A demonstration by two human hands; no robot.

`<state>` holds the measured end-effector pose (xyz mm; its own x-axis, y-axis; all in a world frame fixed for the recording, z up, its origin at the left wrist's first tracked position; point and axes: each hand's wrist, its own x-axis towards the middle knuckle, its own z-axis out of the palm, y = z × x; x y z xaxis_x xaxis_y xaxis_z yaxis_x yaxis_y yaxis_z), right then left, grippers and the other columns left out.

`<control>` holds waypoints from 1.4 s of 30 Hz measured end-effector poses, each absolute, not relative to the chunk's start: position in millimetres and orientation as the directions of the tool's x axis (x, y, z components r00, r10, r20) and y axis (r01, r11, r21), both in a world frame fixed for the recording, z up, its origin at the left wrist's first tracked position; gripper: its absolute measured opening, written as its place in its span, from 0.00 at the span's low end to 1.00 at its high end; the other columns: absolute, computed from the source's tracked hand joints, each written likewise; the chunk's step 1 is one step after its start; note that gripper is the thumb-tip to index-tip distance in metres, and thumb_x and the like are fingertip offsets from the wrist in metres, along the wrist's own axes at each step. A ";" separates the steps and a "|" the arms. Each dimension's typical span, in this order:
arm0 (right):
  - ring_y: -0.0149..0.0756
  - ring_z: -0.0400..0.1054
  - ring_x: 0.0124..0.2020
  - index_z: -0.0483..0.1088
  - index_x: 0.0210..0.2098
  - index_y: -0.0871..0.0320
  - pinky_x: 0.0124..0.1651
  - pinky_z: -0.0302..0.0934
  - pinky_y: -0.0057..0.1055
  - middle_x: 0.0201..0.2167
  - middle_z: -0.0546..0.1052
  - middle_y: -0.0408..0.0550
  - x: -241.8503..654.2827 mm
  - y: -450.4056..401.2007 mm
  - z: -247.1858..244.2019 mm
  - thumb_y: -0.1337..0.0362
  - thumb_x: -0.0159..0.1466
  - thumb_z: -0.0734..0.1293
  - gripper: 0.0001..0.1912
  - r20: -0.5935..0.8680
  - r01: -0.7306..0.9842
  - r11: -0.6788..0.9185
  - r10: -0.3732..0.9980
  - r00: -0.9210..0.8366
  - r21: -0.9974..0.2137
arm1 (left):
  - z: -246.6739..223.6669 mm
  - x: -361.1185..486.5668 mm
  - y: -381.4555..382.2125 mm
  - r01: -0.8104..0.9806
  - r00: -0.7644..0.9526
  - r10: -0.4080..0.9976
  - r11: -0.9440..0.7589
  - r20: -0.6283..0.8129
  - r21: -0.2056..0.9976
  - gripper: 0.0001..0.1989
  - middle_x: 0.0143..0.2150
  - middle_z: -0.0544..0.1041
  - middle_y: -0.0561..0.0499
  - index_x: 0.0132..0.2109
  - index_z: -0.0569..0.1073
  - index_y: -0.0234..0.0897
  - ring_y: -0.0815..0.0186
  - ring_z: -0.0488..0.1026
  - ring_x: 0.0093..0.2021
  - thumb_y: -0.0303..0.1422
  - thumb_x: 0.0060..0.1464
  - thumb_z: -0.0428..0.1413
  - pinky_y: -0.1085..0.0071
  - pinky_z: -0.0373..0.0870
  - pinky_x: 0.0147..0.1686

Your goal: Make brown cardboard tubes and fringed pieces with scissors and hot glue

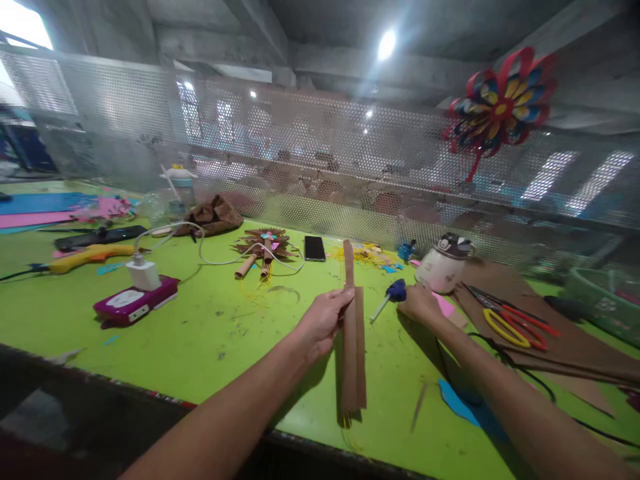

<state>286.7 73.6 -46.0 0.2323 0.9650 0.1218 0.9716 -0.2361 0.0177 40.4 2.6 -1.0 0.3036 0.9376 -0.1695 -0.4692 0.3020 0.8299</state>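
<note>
My left hand [325, 320] pinches a long brown folded paper piece [350, 347], which lies upright in view with a narrow strip rising above the fingers and yellow threads at its lower end. To its right, my right hand [419, 303] is closed at the dark blue glue gun [397, 290], from which a pale stick points down and left. Most of that hand's fingers are hidden. Beside its knuckles stands a white pot-shaped container [444, 263], with a pink paper [443, 305] just below.
Scissors [510, 327] lie on brown sheets [565, 333] at right, near a green basket [610, 300]. A phone [315, 249], spiky brown craft [267, 245] and yellow scraps [367, 253] sit behind. At left are a purple power strip [135, 300] and yellow glue gun [90, 257].
</note>
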 end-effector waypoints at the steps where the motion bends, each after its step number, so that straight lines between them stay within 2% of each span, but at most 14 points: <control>1: 0.42 0.66 0.46 0.70 0.41 0.63 0.45 0.62 0.41 0.45 0.72 0.53 287.6 74.7 -47.5 0.61 0.61 0.66 0.12 0.129 0.971 -0.241 0.963 0.238 0.003 | -1.1 40.2 2.8 -0.466 0.302 0.940 0.293 -0.161 0.835 0.09 0.25 0.72 0.52 0.31 0.76 0.31 0.71 0.65 0.26 0.34 0.46 0.62 0.76 0.62 0.28; 5: 0.54 0.64 0.47 0.73 0.36 0.68 0.43 0.59 0.39 0.41 0.72 0.65 289.6 74.8 -44.4 0.64 0.54 0.68 0.13 0.202 0.969 -0.225 0.949 0.241 -0.099 | -1.9 39.6 3.7 -0.446 0.297 0.944 0.270 -0.143 0.854 0.12 0.24 0.71 0.53 0.31 0.75 0.31 0.70 0.65 0.25 0.37 0.44 0.63 0.75 0.61 0.27; 7: 0.56 0.64 0.47 0.73 0.36 0.68 0.43 0.59 0.39 0.40 0.73 0.66 291.8 71.2 -34.5 0.63 0.53 0.67 0.15 0.239 0.966 -0.187 0.944 0.227 -0.179 | -2.7 39.4 4.2 -0.432 0.293 0.946 0.263 -0.141 0.863 0.14 0.24 0.71 0.52 0.31 0.75 0.31 0.70 0.65 0.25 0.38 0.42 0.64 0.75 0.61 0.27; 14: 0.41 0.72 0.36 0.69 0.45 0.62 0.35 0.64 0.32 0.37 0.77 0.53 307.7 20.2 13.5 0.57 0.64 0.54 0.20 0.251 0.843 0.073 0.965 0.076 -0.534 | -5.9 39.7 5.9 -0.430 0.316 0.943 0.236 -0.100 0.871 0.18 0.26 0.73 0.51 0.34 0.76 0.30 0.69 0.66 0.26 0.40 0.39 0.65 0.74 0.61 0.28; 15: 0.40 0.72 0.35 0.68 0.45 0.61 0.35 0.65 0.31 0.38 0.77 0.52 309.0 9.4 17.7 0.55 0.65 0.53 0.21 0.256 0.790 0.134 0.966 0.030 -0.598 | -6.1 39.8 5.9 -0.431 0.325 0.941 0.238 -0.096 0.870 0.19 0.27 0.73 0.50 0.35 0.76 0.30 0.69 0.66 0.27 0.41 0.39 0.65 0.73 0.61 0.29; 17: 0.41 0.72 0.36 0.70 0.44 0.60 0.37 0.65 0.34 0.39 0.76 0.54 309.5 -11.0 23.2 0.51 0.65 0.56 0.21 0.273 0.482 0.288 0.956 -0.103 -0.828 | -6.1 39.9 5.5 -0.432 0.336 0.937 0.240 -0.091 0.869 0.19 0.27 0.73 0.50 0.35 0.76 0.30 0.69 0.66 0.27 0.41 0.39 0.65 0.73 0.61 0.29; 18: 0.41 0.72 0.34 0.71 0.42 0.59 0.37 0.65 0.35 0.37 0.77 0.54 308.7 -19.7 24.6 0.50 0.65 0.57 0.21 0.289 0.398 0.320 0.948 -0.137 -0.860 | -5.8 40.0 5.1 -0.434 0.339 0.937 0.239 -0.089 0.869 0.19 0.28 0.74 0.50 0.35 0.76 0.30 0.69 0.66 0.28 0.41 0.40 0.65 0.73 0.61 0.29; 20: 0.41 0.70 0.32 0.74 0.38 0.59 0.34 0.64 0.34 0.34 0.77 0.54 305.4 -33.1 25.0 0.49 0.65 0.57 0.23 0.259 0.392 0.314 0.948 -0.188 -0.865 | -4.7 40.1 3.9 -0.436 0.342 0.936 0.240 -0.087 0.867 0.18 0.28 0.74 0.49 0.34 0.76 0.29 0.69 0.67 0.28 0.40 0.40 0.65 0.73 0.61 0.30; 24: 0.35 0.63 0.22 0.76 0.29 0.60 0.23 0.57 0.30 0.26 0.74 0.51 296.2 -45.0 19.2 0.45 0.64 0.55 0.28 0.225 0.539 0.292 0.956 -0.189 -0.790 | -1.5 40.6 0.5 -0.424 0.351 0.930 0.260 -0.108 0.868 0.15 0.27 0.73 0.50 0.33 0.75 0.30 0.69 0.67 0.26 0.39 0.43 0.64 0.73 0.62 0.29; 28: 0.33 0.59 0.19 0.73 0.25 0.59 0.20 0.54 0.28 0.19 0.70 0.47 288.9 -48.9 12.8 0.45 0.64 0.54 0.28 0.227 0.584 0.274 0.961 -0.155 -0.764 | 2.2 41.6 -4.0 -0.384 0.379 0.912 0.308 -0.156 0.870 0.14 0.24 0.72 0.51 0.32 0.74 0.31 0.70 0.67 0.24 0.40 0.45 0.62 0.72 0.62 0.26; 31: 0.33 0.60 0.19 0.70 0.20 0.58 0.22 0.56 0.29 0.20 0.72 0.48 287.5 -50.8 10.5 0.45 0.65 0.54 0.29 0.249 0.619 0.266 0.961 -0.117 -0.739 | 4.7 42.8 -7.5 -0.370 0.403 0.897 0.343 -0.183 0.864 0.14 0.25 0.73 0.50 0.32 0.74 0.31 0.70 0.67 0.24 0.40 0.46 0.62 0.73 0.62 0.26; 34: 0.35 0.63 0.22 0.72 0.22 0.57 0.25 0.59 0.30 0.23 0.74 0.49 289.4 -51.2 9.4 0.46 0.65 0.52 0.29 0.266 0.655 0.307 0.950 -0.165 -0.690 | 5.9 43.1 -10.1 -0.377 0.422 0.886 0.362 -0.190 0.853 0.14 0.26 0.74 0.48 0.33 0.74 0.31 0.69 0.68 0.25 0.40 0.46 0.62 0.73 0.62 0.27; 37: 0.35 0.62 0.21 0.73 0.24 0.57 0.23 0.58 0.29 0.20 0.71 0.47 290.9 -50.9 9.1 0.47 0.66 0.51 0.29 0.256 0.686 0.304 0.951 -0.175 -0.661 | 5.5 42.1 -10.9 -0.381 0.434 0.882 0.364 -0.183 0.850 0.15 0.27 0.74 0.47 0.33 0.75 0.31 0.70 0.68 0.25 0.41 0.47 0.61 0.74 0.62 0.26; 42: 0.35 0.62 0.22 0.74 0.24 0.58 0.24 0.58 0.29 0.21 0.71 0.48 290.2 -50.4 8.5 0.47 0.66 0.52 0.29 0.275 0.676 0.310 0.948 -0.163 -0.668 | 5.6 40.2 -10.8 -0.395 0.440 0.881 0.361 -0.171 0.845 0.15 0.26 0.73 0.48 0.32 0.75 0.31 0.70 0.67 0.24 0.42 0.47 0.61 0.74 0.61 0.25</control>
<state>290.2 -50.4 8.5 -0.1631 0.9476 0.2748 0.6765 0.3102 -0.6680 40.2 -10.8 5.6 0.4403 0.8814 -0.1712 -0.3946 0.3613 0.8448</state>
